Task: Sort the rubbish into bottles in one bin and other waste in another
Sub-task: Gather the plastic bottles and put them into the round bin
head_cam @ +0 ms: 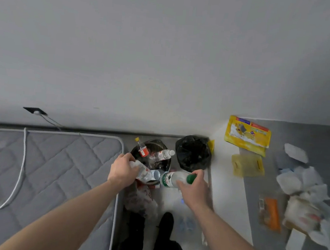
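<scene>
Since bottles belong together, we grip a clear bottle [141,171] in our left hand [122,168] and a green-capped bottle [172,179] in our right hand [193,188], both just short of the bottle bin [151,153] ahead.

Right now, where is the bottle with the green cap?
The green-capped bottle lies sideways in the right hand, low in the head view, just in front of the black-lined bin.

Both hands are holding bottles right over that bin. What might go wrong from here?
The bottle bin already looks full, with two bottles poking above its rim, so more may roll out. The right hand holds the green-capped bottle between both bins; it could drop into the black-bagged bin.
</scene>
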